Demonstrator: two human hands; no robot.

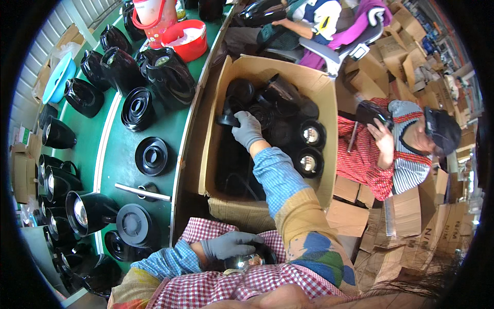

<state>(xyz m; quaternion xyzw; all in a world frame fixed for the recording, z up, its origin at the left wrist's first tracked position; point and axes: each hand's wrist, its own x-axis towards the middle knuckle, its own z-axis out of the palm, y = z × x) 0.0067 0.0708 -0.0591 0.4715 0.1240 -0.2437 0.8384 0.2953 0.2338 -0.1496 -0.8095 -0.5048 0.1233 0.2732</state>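
Observation:
My right hand (248, 130), in a grey glove, reaches into an open cardboard box (329, 103) in front of me. Its fingers close on a black plastic piece (227, 120) near the box's left wall; the piece's full shape is hidden. Around it in the box lie black jugs (280, 95), some with shiny round openings (310, 135). On my lap is a black jug (251, 261) with a mirror-like inside. My left hand (231, 245), gloved too, is curled over its upper edge and holds it against my checked apron.
To the left, a green worktable (121, 165) carries many black jugs (85, 211), round black lids (152, 156), a metal rod (142, 192), a red basin (185, 41) and a blue basin (59, 77). At right a person (396, 139) sits among flattened cartons (355, 213); another person's arm (303, 30) shows beyond the box.

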